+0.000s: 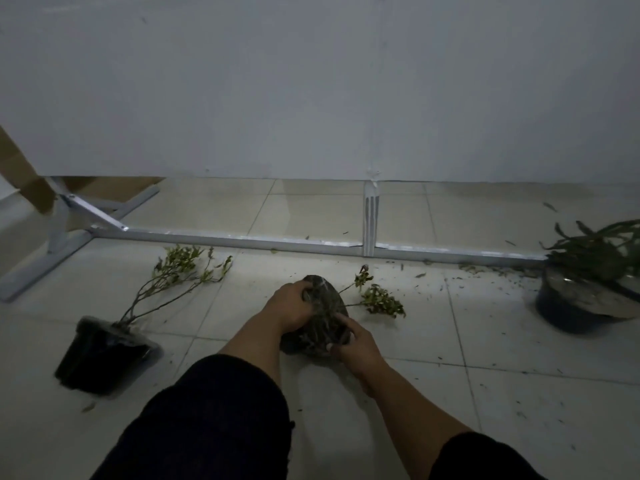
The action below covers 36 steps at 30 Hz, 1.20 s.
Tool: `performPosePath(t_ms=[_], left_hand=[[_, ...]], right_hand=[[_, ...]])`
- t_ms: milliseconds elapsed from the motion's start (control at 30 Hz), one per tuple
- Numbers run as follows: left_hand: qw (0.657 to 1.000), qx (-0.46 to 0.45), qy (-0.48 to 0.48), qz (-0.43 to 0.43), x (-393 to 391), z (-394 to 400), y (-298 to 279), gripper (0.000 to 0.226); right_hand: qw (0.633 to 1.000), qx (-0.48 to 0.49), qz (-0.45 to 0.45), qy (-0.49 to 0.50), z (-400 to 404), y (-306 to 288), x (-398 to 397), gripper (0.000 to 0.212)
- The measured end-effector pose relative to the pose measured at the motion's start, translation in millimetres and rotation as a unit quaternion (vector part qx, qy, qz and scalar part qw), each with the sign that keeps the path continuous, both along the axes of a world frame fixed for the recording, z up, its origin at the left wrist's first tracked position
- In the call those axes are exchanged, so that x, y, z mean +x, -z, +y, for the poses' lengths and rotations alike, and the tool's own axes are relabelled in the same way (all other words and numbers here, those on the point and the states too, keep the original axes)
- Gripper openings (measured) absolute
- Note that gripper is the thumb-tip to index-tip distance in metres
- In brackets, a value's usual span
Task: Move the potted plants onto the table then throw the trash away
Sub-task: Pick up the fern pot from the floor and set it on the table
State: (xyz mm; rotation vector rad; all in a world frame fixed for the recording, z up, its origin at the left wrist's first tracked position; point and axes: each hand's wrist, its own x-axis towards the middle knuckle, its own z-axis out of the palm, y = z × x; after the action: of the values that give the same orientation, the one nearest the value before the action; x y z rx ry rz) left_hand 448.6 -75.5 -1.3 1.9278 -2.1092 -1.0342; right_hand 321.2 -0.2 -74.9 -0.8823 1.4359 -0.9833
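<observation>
A small plant in a dark plastic-wrapped pot [323, 308] lies tipped on the tiled floor at centre, its leafy twigs [379, 299] pointing right. My left hand [289, 308] grips the pot's far upper edge. My right hand [353, 344] grips its near lower side. A second plant in a black wrapped pot [100, 355] lies tilted on the floor at left, its thin branches reaching up and right. A third, wider dark pot [581, 303] with long drooping green stems stands at the right edge.
A white panel [311, 91] on a grey metal frame [242, 240] rises just behind the plants. Cardboard [24, 181] leans at far left. Bits of leaves and soil [491, 271] litter the tiles, mostly at right. My knees fill the bottom of the view.
</observation>
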Motion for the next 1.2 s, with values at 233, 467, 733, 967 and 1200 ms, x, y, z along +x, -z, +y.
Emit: performPosePath(t_ms=[233,467,733,967,1200], left_hand=[[0.996,-0.009,0.048,0.079,-86.2,16.8,3.0,0.042],[0.991,0.029,0.075,0.103,-158.3,47.5,26.8,0.060],[0.991,-0.001,0.103,0.089,-192.2,50.4,38.4,0.085],[0.981,-0.118,0.154,0.007,-228.7,39.4,57.6,0.081],[0.974,-0.133,0.168,-0.076,-236.6,28.7,68.0,0.089]], right_hand=[[0.971,-0.059,0.221,0.073,12.6,-14.8,-90.9,0.065],[0.937,-0.042,0.342,0.060,36.5,-15.4,-172.2,0.073],[0.903,-0.001,0.429,-0.018,45.2,-11.8,-208.0,0.084],[0.850,0.064,0.520,-0.055,39.0,-2.8,-238.2,0.057],[0.861,0.056,0.500,-0.072,22.1,-1.9,-273.9,0.055]])
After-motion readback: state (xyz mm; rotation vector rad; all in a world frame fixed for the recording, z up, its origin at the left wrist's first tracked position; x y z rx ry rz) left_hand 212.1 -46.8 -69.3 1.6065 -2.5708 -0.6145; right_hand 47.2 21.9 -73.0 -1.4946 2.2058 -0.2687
